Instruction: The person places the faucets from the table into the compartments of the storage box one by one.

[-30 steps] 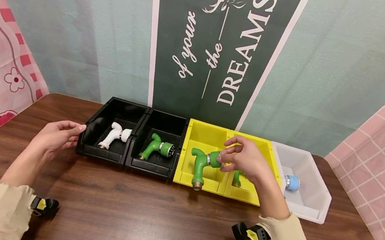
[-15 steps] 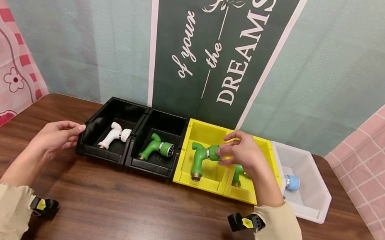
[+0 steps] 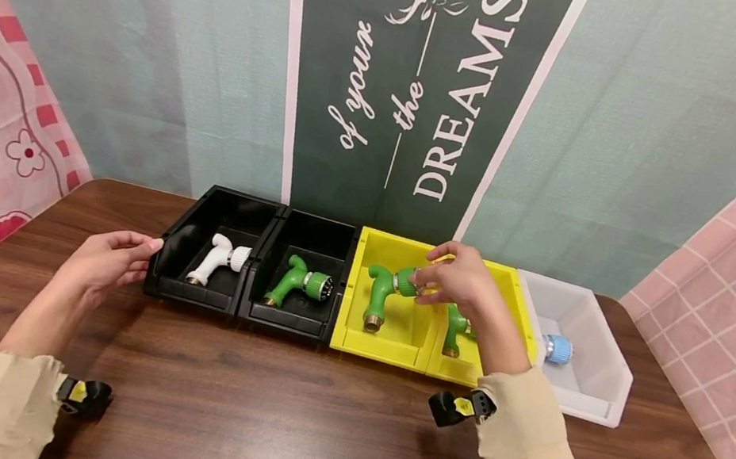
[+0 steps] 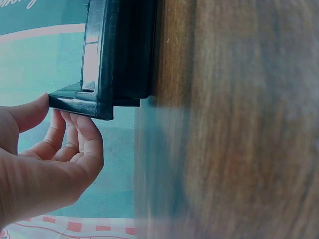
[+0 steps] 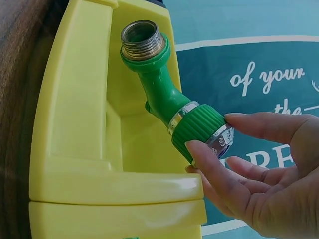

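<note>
My right hand [image 3: 457, 280] pinches the ribbed green knob of a green faucet [image 5: 164, 94] between thumb and fingers. The faucet is over the left yellow bin [image 3: 372, 250], its brass threaded end pointing toward the front in the head view. At the far left, my left hand [image 3: 106, 260] holds the outer side of the end black bin [image 4: 102, 59], thumb at the rim and curled fingertips against the wall. That bin contains a white faucet [image 3: 213, 260]. A second green faucet [image 3: 293, 282] lies in the neighbouring black bin [image 3: 317, 233].
Another green faucet [image 3: 455, 330] lies in the right yellow bin [image 3: 520, 294], partly hidden by my right hand. The white bin [image 3: 599, 338] at the row's right end holds a blue-knobbed faucet [image 3: 559, 349]. Brown wooden table [image 3: 280, 416] extends in front; curtains hang behind.
The right hand has carried the green faucet back and slightly left, deeper over the left yellow bin. More of the faucet in the right yellow bin shows. The left hand stays put.
</note>
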Demonstrator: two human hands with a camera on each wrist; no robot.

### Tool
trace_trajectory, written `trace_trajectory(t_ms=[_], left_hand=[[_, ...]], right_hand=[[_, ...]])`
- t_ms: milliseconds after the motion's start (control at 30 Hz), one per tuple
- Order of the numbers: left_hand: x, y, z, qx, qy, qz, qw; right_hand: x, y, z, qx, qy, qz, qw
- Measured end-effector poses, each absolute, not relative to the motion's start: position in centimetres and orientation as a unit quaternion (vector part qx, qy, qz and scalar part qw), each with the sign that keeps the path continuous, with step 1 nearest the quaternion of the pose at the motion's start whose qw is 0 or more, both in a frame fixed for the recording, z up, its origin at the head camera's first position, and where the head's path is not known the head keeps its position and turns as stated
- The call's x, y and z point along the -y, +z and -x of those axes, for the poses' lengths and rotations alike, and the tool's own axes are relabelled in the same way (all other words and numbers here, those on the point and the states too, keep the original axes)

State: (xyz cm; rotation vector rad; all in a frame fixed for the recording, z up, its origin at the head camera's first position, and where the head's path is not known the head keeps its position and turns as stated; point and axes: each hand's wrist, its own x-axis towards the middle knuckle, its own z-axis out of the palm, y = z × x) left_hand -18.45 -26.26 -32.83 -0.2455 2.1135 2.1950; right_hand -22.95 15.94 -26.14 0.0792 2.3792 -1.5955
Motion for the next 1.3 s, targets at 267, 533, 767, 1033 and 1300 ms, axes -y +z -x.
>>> trace_trajectory(t_ms=[267,533,767,1033,1300], left_hand=[[26.3,-32.8,18.5,-0.696,0.712,0.083,0.044],[26.3,-32.8,18.5,-0.694,0.714,0.084,0.047],[26.4,-32.8,18.5,-0.686,0.721,0.085,0.047],[26.5,-32.8,18.5,-0.685,0.722,0.084,0.046],[26.4,-33.0,18.4,-0.685,0.723,0.080,0.044]], right_hand=[[-15.4,-26.3,23.5,-0.827,-0.546,-0.023,0.136],[-14.6,-26.9,23.8,-0.839,-0.526,-0.018,0.136],[-13.8,-27.2,23.8,-0.860,-0.491,-0.024,0.134],[-13.2,-27.6,23.7,-0.877,-0.464,-0.014,0.126],[-12.9,-28.2,23.5,-0.889,-0.442,-0.006,0.118]])
